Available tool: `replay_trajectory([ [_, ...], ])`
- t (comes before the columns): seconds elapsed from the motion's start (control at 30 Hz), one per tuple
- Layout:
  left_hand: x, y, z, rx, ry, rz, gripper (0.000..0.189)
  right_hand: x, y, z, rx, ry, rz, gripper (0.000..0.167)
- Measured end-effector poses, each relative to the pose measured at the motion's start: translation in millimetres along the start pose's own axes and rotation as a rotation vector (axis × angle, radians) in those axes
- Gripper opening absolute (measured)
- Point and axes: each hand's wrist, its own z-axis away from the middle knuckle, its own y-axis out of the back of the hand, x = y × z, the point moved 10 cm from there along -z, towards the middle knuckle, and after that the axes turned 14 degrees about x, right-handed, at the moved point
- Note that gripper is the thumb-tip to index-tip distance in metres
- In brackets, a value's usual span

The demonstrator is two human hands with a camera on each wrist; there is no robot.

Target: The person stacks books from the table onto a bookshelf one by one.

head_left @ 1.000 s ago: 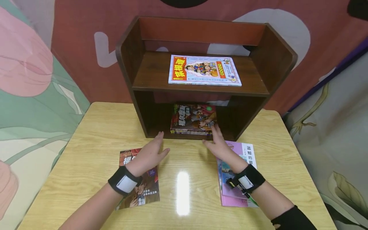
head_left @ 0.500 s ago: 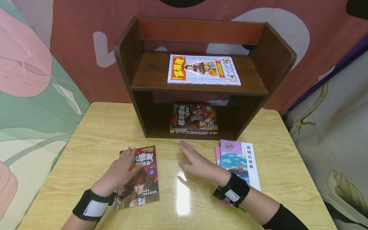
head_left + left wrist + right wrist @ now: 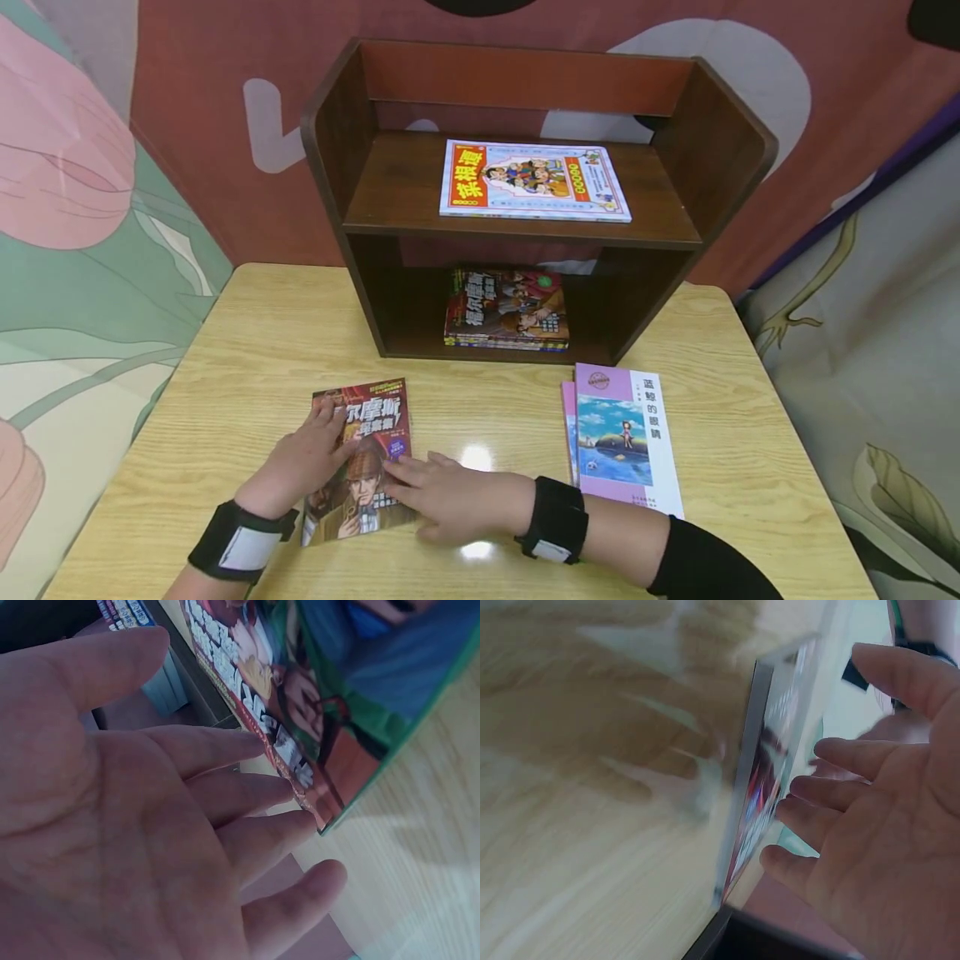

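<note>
A dark red-brown comic book (image 3: pixel 367 467) with a detective in a cap on its cover lies on the left of the table. My left hand (image 3: pixel 303 462) lies over the book's left part, fingers spread forward; in the left wrist view its fingertips (image 3: pixel 296 817) are at the cover's edge (image 3: pixel 289 761). From the right, my right hand (image 3: pixel 461 500) reaches across, its fingertips overlapping the book's right edge in the head view. The right wrist view shows that hand (image 3: pixel 885 802) with fingers extended beside the book (image 3: pixel 765 772).
Behind stands a dark wooden two-tier bookshelf (image 3: pixel 525 234). On its upper shelf lies a pale blue book (image 3: pixel 532 182); a stack of dark comics (image 3: pixel 506 308) sits below. Right of my hands, a pink-and-white book (image 3: pixel 618 433) overlaps another pink book (image 3: pixel 568 408) on the table (image 3: pixel 262 333).
Both hands have come back from the lower shelf. The left moved onto the comic book first; the right then swung leftward to the book's right edge, uncovering the pink books.
</note>
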Motion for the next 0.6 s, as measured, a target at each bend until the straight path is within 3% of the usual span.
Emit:
replay_trajectory([
  [0.2,2.1,-2.9,0.3,0.017,-0.007,-0.032,0.068,-5.4,-12.8,-4.3,-0.051,-0.004,0.033,0.067],
  [0.6,6.5,-8.7,0.2,0.043,-0.015,-0.065,0.068,2.3,-14.8,0.0,-0.011,-0.024,0.009,0.068],
])
